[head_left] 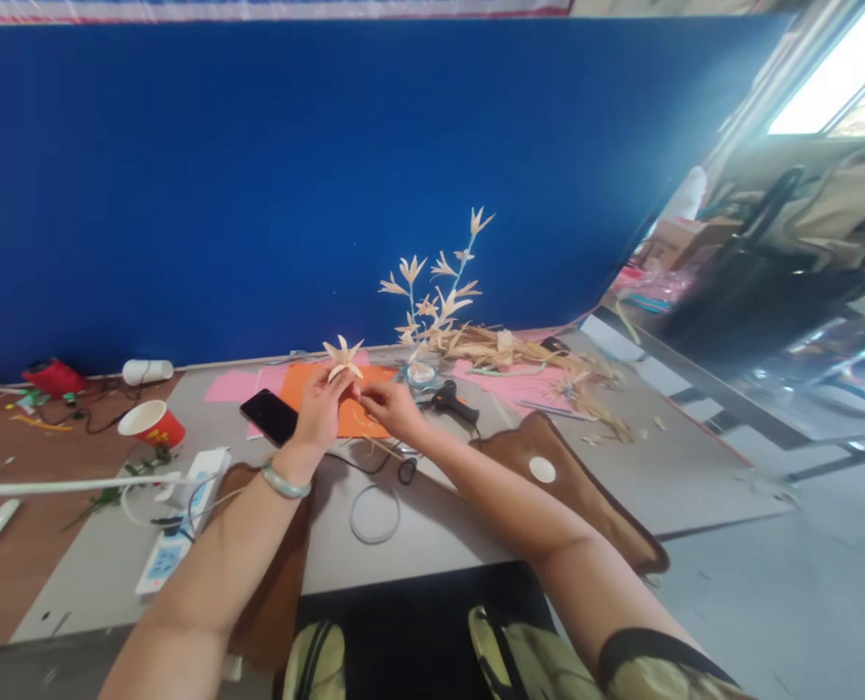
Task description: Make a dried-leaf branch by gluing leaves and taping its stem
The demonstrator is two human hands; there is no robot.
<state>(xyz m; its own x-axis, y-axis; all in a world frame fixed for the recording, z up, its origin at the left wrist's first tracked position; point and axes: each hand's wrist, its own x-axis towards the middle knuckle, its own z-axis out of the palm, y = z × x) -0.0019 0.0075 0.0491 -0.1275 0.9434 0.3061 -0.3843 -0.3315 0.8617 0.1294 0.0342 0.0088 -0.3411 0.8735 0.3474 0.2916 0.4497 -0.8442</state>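
Observation:
My left hand is raised over the table with its fingers closed on a small pale straw flower, whose pointed petals fan out above my fingertips. My right hand sits just to the right of it, fingers pinched together near the flower's base; what they pinch is too small to name. Both hands hover above an orange paper sheet. A light green bangle circles my left wrist.
A straw flower branch stands against the blue board behind a heap of dry straw. A black glue gun, black phone, red paper cup, white power strip, white ring and brown bag lie around.

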